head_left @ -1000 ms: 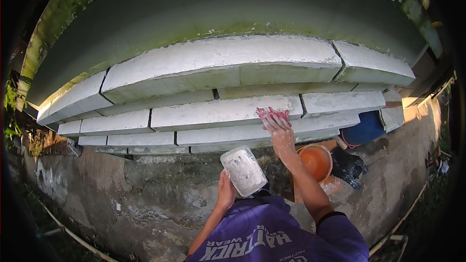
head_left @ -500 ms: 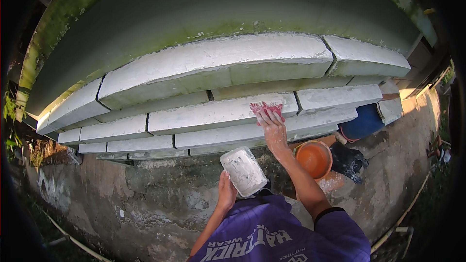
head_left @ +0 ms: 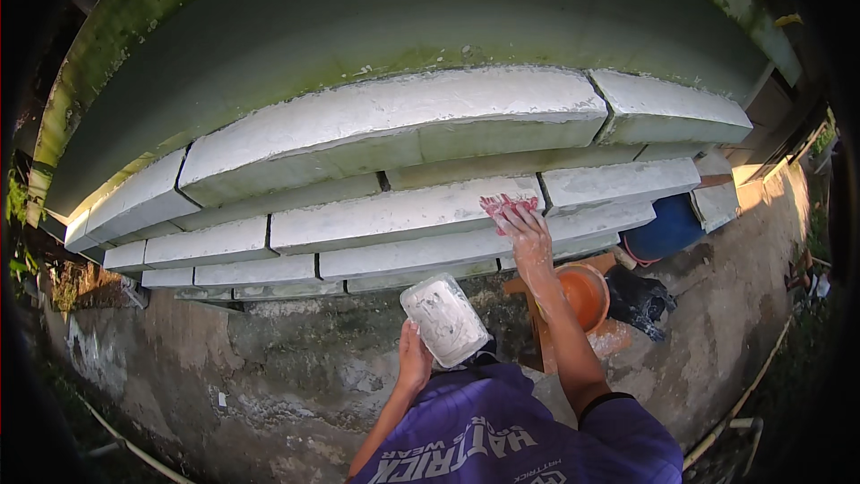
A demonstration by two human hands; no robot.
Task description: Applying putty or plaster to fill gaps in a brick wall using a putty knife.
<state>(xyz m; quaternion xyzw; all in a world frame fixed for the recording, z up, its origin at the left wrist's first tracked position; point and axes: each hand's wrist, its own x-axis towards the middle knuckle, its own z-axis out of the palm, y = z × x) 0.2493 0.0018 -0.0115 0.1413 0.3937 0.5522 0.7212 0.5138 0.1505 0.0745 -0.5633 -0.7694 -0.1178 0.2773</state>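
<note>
My left hand grips the side of a shallow rectangular white tray smeared with pale paste, held below the blocks. My right hand, dusted white, has its fingers closed over a crumpled red-and-white cloth. The cloth is against the white-coated top of a middle-row block, just left of the dark joint at its right end. A long white block with a greenish front face runs along the row above.
An orange bucket stands on a brown board right of my forearm, beside crumpled black plastic. A blue tub sits under the right end of the blocks. A green-stained wall rises above. Pale pipes edge the concrete ground.
My right hand with the cloth has shifted slightly rightward along the block toward the joint. The tray in my left hand is nearly still; the whole view has shifted slightly.
</note>
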